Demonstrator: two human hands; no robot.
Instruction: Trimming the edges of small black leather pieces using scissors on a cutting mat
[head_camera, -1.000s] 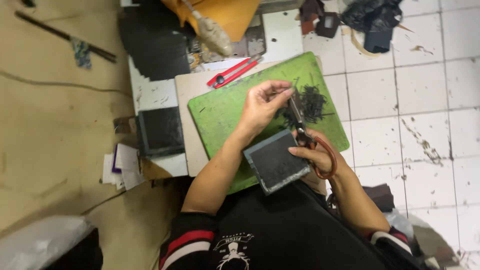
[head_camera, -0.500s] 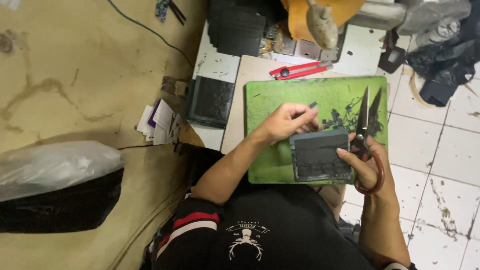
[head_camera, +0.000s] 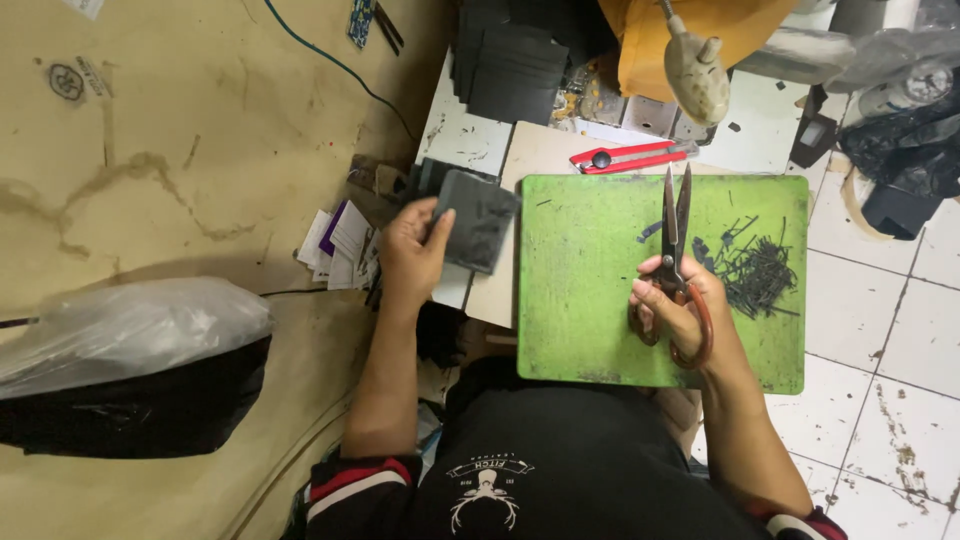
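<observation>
Head view, looking straight down at a person working over a low bench. The left hand (head_camera: 410, 255) pinches a flat black square piece (head_camera: 478, 220) between thumb and fingers, holding it out past the left edge of a green cutting mat (head_camera: 590, 300), above a small stack of similar black pieces (head_camera: 425, 180). The right hand (head_camera: 675, 310) is closed through the loops of long scissors (head_camera: 675, 225), blades nearly together and pointing to the far side, over the middle of the mat. Right of the blades lies a heap of thin black offcuts (head_camera: 755, 265). A red utility knife (head_camera: 630, 157) rests just beyond the mat's far edge. The trimming looks finished on this piece, which seems headed for the stack; placing it calls for a level release.
</observation>
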